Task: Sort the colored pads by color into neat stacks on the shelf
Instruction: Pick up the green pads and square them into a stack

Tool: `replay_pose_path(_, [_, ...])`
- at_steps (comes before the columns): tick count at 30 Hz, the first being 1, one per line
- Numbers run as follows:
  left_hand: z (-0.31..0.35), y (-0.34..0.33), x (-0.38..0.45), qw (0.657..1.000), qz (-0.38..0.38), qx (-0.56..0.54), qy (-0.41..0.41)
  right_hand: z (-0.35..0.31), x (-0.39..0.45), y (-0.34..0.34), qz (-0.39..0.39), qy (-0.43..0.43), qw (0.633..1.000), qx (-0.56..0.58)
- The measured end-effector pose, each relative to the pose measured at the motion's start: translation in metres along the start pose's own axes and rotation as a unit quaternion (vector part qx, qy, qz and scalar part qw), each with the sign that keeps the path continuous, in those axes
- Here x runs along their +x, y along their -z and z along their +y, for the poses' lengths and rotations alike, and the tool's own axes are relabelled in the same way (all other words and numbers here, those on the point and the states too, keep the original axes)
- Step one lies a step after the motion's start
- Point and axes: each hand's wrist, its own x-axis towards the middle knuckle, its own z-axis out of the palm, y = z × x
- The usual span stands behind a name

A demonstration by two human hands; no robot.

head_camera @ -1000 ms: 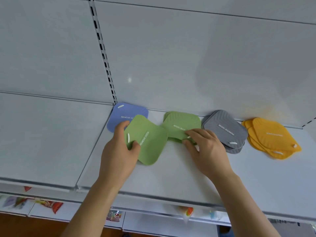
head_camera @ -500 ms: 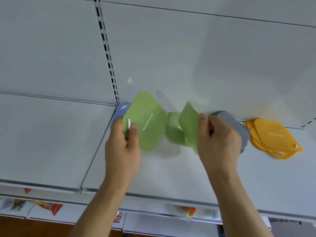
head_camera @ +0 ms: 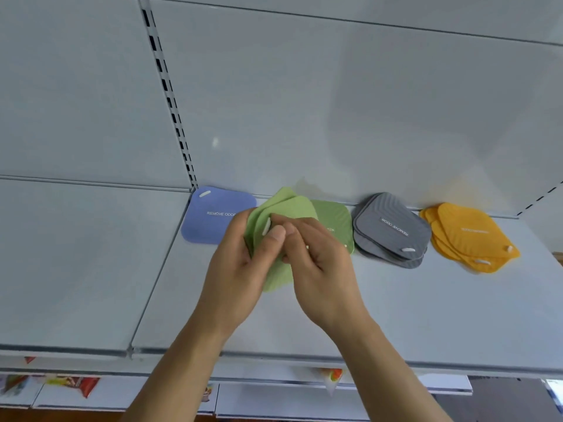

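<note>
Above the middle of the white shelf (head_camera: 411, 315), two light green pads (head_camera: 285, 208) are held together, fanned and tilted, their long axis running from 7 toward 1 o'clock. They are pinched by the left hand (head_camera: 240, 269) and gripped by the right hand (head_camera: 316, 260), fingers curled on them. A blue pad (head_camera: 213, 220) lies at 10 o'clock, another green pad (head_camera: 335, 220) flat just behind the hands. A grey stack (head_camera: 393, 229) and a yellow stack (head_camera: 469, 233) lie at 2 o'clock.

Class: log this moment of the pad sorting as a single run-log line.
step: gathering green pads | left hand: grips them | right hand: grips them | on shelf: blue, green, grey, yellow
</note>
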Motion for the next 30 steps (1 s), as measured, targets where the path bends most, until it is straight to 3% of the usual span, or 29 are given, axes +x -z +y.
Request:
replay_pose_path(4, [-0.009, -0.001, 0.005, 0.995, 0.053, 0.083, -0.032, 0.02, 0.0, 0.018, -0.053, 0.027, 0.998, -0.032])
replay_pose_path(8, [-0.014, 0.004, 0.012, 0.989, 0.091, 0.116, -0.03, 0.076, 0.017, 0.063, 0.052, 0.069, 0.962, -0.259])
replay_pose_path(12, [-0.016, 0.009, 0.018, 0.984, 0.126, 0.122, -0.031, 0.108, 0.021, 0.09, -0.067, 0.047, 0.922, -0.378])
replay_pose_path(14, [-0.018, 0.01, 0.021, 0.983, 0.136, 0.125, -0.023, 0.113, 0.022, 0.09, -0.089, 0.056, 0.917, -0.386])
replay_pose_path(20, [-0.023, 0.018, 0.025, 0.977, 0.164, 0.138, -0.015, 0.12, 0.029, 0.084, -0.014, 0.102, 0.926, -0.364])
replay_pose_path(27, [-0.01, 0.025, 0.021, 0.977, 0.174, 0.122, -0.011, 0.045, 0.036, 0.072, 0.188, 0.086, 0.942, -0.266])
replay_pose_path(30, [-0.005, 0.014, 0.017, 0.981, 0.151, 0.117, -0.015, 0.008, 0.025, 0.046, 0.144, 0.032, 0.972, -0.185])
